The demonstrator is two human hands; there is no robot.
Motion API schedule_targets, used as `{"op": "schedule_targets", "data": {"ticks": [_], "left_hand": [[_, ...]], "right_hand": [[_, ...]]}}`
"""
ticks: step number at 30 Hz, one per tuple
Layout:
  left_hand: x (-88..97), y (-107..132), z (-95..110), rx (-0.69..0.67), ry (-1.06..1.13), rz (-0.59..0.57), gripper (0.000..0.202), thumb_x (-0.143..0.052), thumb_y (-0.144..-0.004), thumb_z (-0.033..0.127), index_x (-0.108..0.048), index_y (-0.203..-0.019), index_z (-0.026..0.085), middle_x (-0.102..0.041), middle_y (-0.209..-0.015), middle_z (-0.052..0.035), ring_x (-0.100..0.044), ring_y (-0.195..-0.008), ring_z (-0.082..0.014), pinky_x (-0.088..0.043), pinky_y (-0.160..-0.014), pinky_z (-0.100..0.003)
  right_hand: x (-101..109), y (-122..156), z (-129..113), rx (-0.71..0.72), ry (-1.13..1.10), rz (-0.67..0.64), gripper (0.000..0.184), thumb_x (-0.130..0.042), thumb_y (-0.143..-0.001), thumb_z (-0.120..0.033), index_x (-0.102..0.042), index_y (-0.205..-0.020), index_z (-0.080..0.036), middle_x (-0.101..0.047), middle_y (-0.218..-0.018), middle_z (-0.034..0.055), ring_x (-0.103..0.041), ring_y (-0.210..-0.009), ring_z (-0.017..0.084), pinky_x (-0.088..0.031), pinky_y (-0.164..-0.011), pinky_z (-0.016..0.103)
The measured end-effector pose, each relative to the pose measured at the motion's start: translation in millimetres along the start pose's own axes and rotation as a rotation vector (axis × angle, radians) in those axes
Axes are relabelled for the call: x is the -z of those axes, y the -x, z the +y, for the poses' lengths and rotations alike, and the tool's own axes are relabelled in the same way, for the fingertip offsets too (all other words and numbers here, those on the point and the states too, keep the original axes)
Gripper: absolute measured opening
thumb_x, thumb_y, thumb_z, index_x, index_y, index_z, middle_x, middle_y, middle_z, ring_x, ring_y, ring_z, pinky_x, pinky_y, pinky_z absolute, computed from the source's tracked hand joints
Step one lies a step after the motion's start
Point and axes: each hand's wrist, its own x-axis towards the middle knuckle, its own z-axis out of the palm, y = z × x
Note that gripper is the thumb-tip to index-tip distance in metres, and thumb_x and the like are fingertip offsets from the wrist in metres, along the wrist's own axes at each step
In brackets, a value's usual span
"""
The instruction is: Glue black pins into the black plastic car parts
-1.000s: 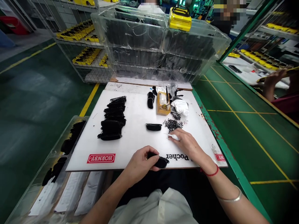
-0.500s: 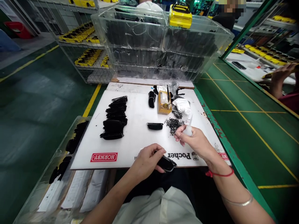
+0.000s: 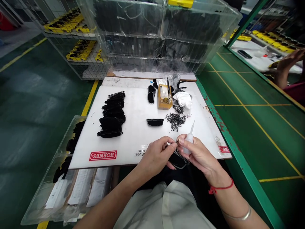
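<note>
**Glue tip over a small black part, both hands off the board's near edge**

Hands meet just past the near edge of the white board (image 3: 133,133), above the lap. Left hand (image 3: 156,157) is curled, thumb and forefinger pinched on the upper edge of a glossy black shell part (image 3: 178,160); the other fingers cup it from below. Right hand (image 3: 201,156) is closed round a small clear squeeze bottle (image 3: 189,140), nozzle pointing up and away, while its fingertips touch the same part. Something thin sits between the two thumbs; too small to tell what.

Outward on the board: a loose heap of tiny black pins (image 3: 176,121) just beyond the bottle, one more black shell (image 3: 155,122) lying alone beside it, a row of stacked shells (image 3: 111,116) to the left, a small yellow box (image 3: 164,101) and a white cloth (image 3: 183,99) at the far side. Clear bins (image 3: 166,35) stand behind. A clear tray (image 3: 47,187) with more black parts sits low on the left. Another person's hand (image 3: 287,65) works at the next bench.

Risks, as I judge them:
- The part hangs over open lap, not over the board; a slipped pinch drops it to the floor.
- The bottle shares a hand with fingertip work; a squeeze by accident could smear the glossy face.
- The pin heap is near the right wrist; a sweep back scatters it.
</note>
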Motion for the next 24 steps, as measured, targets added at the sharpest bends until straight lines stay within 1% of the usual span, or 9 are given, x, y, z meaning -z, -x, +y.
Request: {"op": "schedule_targets", "data": {"ticks": [3,6,10,13,17,21,24], "left_hand": [[0.8,-1,-2,0.004,-0.013,-0.023,0.027,-0.052,-0.085,0.043,-0.062,-0.086,0.018,-0.059,-0.074,0.0002,-0.059,-0.053,-0.0084,-0.051,-0.048,-0.018],[3.0,-2,-4,0.024,-0.021,-0.047,0.027,-0.049,-0.086,0.043,-0.061,-0.086,0.019,-0.052,-0.070,0.0025,-0.058,-0.051,-0.0077,-0.052,-0.046,-0.019],[4.9,-2,-2,0.067,0.005,-0.069,0.026,-0.051,-0.085,0.043,-0.059,-0.085,0.018,-0.044,-0.067,0.0044,-0.056,-0.049,-0.0069,-0.053,-0.044,-0.019],[4.7,-2,0,0.091,0.037,-0.099,0.027,-0.052,-0.084,0.043,-0.059,-0.084,0.017,-0.046,-0.070,0.0035,-0.053,-0.049,-0.0056,-0.054,-0.045,-0.020],[4.0,-2,1,0.095,0.064,-0.129,0.029,-0.054,-0.082,0.045,-0.059,-0.082,0.016,-0.049,-0.075,0.0015,-0.050,-0.051,-0.0049,-0.054,-0.047,-0.021],[5.2,-2,-3,0.087,0.028,-0.137,0.030,-0.052,-0.083,0.046,-0.060,-0.084,0.017,-0.050,-0.074,0.0009,-0.053,-0.054,-0.0070,-0.054,-0.048,-0.021],[7.0,-1,-6,0.082,-0.050,-0.117,0.030,-0.050,-0.085,0.046,-0.062,-0.087,0.018,-0.051,-0.072,0.0014,-0.057,-0.051,-0.0079,-0.049,-0.045,-0.019]], "right_hand": [[3,1,2,-0.007,0.003,-0.012,0.025,-0.068,-0.080,-0.037,-0.056,-0.076,-0.016,-0.047,-0.059,-0.0030,-0.036,-0.048,0.005,-0.020,-0.044,0.021],[6,1,3,-0.012,0.003,-0.024,0.025,-0.068,-0.080,-0.038,-0.057,-0.076,-0.016,-0.049,-0.063,-0.0020,-0.037,-0.050,0.006,-0.021,-0.046,0.021],[9,2,3,0.002,0.052,-0.006,0.026,-0.069,-0.078,-0.040,-0.059,-0.076,-0.015,-0.051,-0.064,-0.0018,-0.038,-0.051,0.006,-0.023,-0.048,0.022],[10,4,0,0.006,0.106,-0.012,0.027,-0.068,-0.079,-0.041,-0.059,-0.078,-0.016,-0.052,-0.064,-0.0021,-0.038,-0.050,0.007,-0.022,-0.048,0.023],[13,4,-3,-0.010,0.160,-0.031,0.029,-0.070,-0.076,-0.043,-0.060,-0.078,-0.016,-0.052,-0.062,-0.0023,-0.039,-0.052,0.008,-0.026,-0.051,0.024],[15,2,-3,-0.047,0.154,-0.064,0.030,-0.073,-0.073,-0.043,-0.061,-0.079,-0.016,-0.053,-0.063,-0.0016,-0.041,-0.055,0.010,-0.029,-0.052,0.024],[16,0,-2,-0.076,0.138,-0.097,0.027,-0.072,-0.074,-0.041,-0.062,-0.077,-0.016,-0.053,-0.062,-0.0021,-0.042,-0.056,0.009,-0.030,-0.053,0.023]]}}
